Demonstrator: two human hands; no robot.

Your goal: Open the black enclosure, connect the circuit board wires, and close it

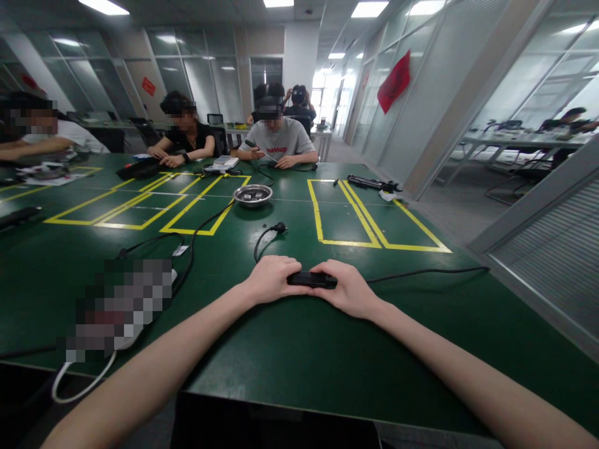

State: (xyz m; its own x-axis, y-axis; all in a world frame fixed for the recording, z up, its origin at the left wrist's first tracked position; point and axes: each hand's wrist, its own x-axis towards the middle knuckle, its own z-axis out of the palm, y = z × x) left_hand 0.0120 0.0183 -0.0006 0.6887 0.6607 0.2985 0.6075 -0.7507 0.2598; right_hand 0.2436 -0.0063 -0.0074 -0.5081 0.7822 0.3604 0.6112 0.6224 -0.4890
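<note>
Both my hands grip a black oblong block with cords (306, 279) just above or on the green table; its exact kind does not show. My left hand (271, 279) is closed round its left end, thumb along the near side. On the right end, my right hand (349, 288) is closed with fingers on top and thumb below. A black plug (280, 228) lies beyond my left hand, its short cord running back behind that hand. From behind my right hand a black cable (425, 272) stretches to the table's right edge.
A metal bowl (253, 196) with small parts stands farther back. Yellow tape rectangles (346, 243) mark the green table (299, 368). A white power strip (135, 324), partly blurred out, lies left with cables. A black tripod-like item (372, 183) is at back right. Several people sit opposite.
</note>
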